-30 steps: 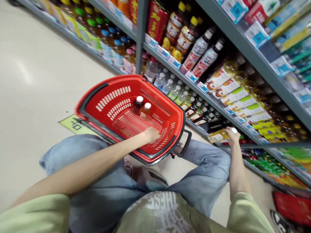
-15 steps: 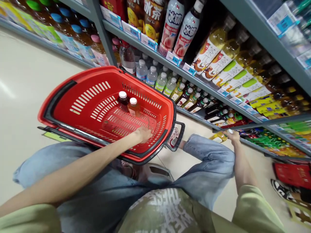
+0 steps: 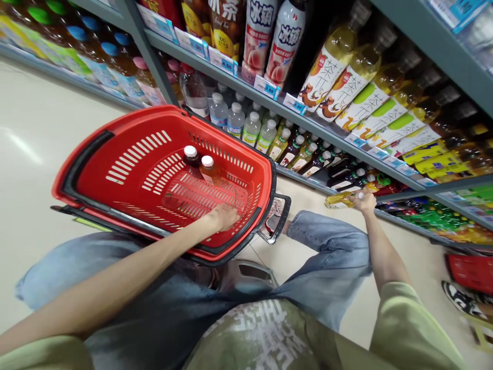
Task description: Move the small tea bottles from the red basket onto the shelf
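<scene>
A red shopping basket [image 3: 96, 169] with black handles stands before me, leaning over my left leg. Inside it are a dark bottle [image 3: 191, 159] and an amber bottle [image 3: 208, 172], both white-capped. Deep in the basket, near its right end, my left hand [image 3: 224, 217] is closed with curled fingers; what they hold, if anything, is hidden. Off to the right, past my knee, my right hand [image 3: 365, 200] grips a bottle of yellow drink [image 3: 339, 200] by its capped end. That bottle lies nearly level, close to the bottom shelf.
Drink shelves [image 3: 327, 121] run diagonally across the top and right, with small bottles [image 3: 292, 149] on the lowest level. Tea bottles [image 3: 327, 67] stand above. At the right edge are another red basket [image 3: 472, 272] and a person's black-and-white shoe [image 3: 460, 298].
My right hand has lifted the yellow bottle slightly up and left, turning it closer to level. The left hand stays inside the basket. The view has shifted a little.
</scene>
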Demonstrator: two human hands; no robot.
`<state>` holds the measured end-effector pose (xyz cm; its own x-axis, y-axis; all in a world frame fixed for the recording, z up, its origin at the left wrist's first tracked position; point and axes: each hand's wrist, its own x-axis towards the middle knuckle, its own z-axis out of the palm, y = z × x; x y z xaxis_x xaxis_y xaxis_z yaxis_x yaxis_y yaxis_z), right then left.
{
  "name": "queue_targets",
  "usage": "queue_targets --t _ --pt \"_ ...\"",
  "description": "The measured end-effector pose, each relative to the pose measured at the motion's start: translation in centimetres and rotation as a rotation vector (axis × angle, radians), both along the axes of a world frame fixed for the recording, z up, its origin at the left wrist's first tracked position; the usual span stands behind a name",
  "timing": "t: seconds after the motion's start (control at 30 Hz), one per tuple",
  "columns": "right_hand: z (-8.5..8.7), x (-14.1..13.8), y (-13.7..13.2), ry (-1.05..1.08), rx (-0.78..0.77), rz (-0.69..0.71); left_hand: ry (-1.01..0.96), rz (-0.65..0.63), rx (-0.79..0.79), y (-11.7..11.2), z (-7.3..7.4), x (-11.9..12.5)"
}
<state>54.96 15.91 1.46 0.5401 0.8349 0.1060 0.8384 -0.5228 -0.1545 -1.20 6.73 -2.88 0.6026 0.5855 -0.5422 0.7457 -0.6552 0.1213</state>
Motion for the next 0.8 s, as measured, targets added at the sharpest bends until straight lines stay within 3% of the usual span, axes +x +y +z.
queue_targets --t 0.1,0.47,0.63,0.8 --pt "-0.1 -1.0 1.3 -0.006 0.008 -0.031 0.004 -0.002 -0.008 0.2 0.2 0.0" --pt "0.0 -4.5 6.8 -0.137 0.095 0.118 -0.036 0.046 -0.021 0.1 0.6 -0.2" --pt "-0.7 -4.6 8.6 -0.211 0.009 0.175 -0.055 0.044 -0.02 -0.2 0.6 -0.4" --pt "-1.7 -3.6 10.1 -0.209 -0.048 0.141 -0.043 0.026 -0.023 -0.5 0.2 -0.9"
